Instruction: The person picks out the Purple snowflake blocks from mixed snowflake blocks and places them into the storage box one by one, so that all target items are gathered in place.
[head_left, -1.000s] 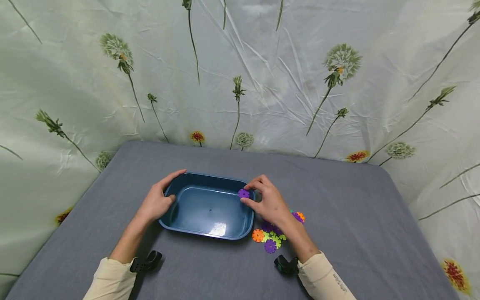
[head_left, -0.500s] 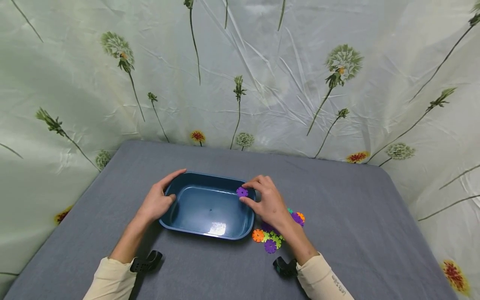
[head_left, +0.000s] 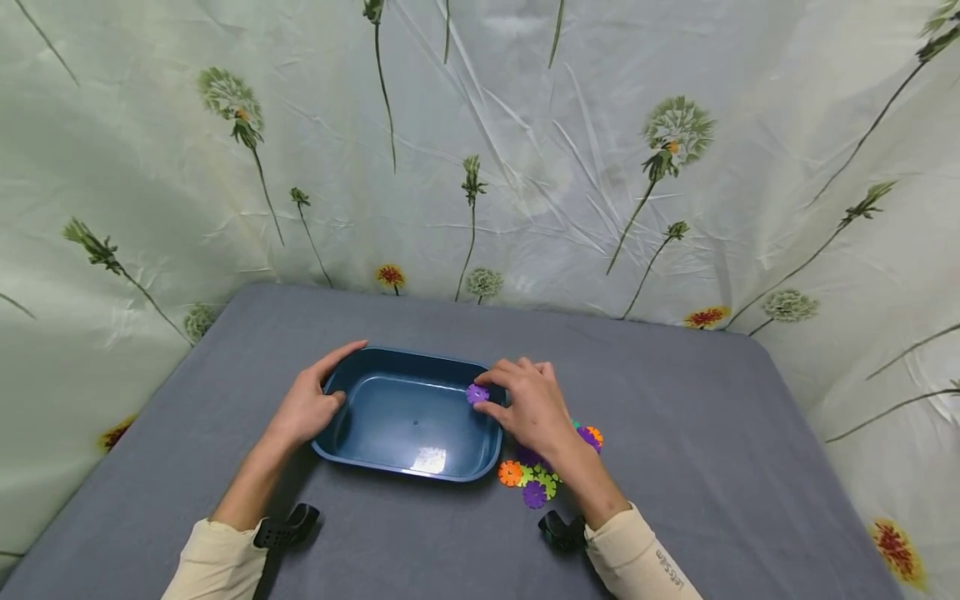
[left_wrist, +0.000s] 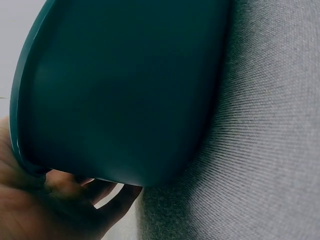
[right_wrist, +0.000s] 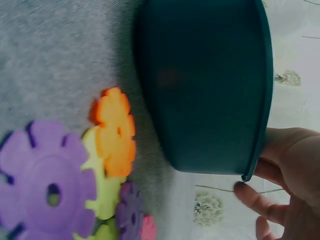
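A blue plastic basin (head_left: 405, 417) stands on the grey cloth. My left hand (head_left: 309, 407) grips its left end, with the thumb inside over the rim and the fingers along the outer wall. In the left wrist view those fingers (left_wrist: 117, 207) curl beneath the rim. Over the basin's right end my right hand (head_left: 528, 404) pinches a purple notched plastic disc (head_left: 477, 394) between thumb and fingertips. The right wrist view shows that hand (right_wrist: 292, 185) at the rim, while the basin wall hides the pinched disc there.
Several notched discs lie in a loose pile right of the basin, partly under my right forearm. Among them are an orange disc (head_left: 510, 473) and a purple disc (head_left: 535, 495). A flower-printed curtain (head_left: 420, 167) hangs behind the cloth-covered table (head_left: 675, 467).
My right hand has shifted slightly left and down with the purple disc, now a little further over the basin. The left hand keeps its grip. The head view has shifted slightly.
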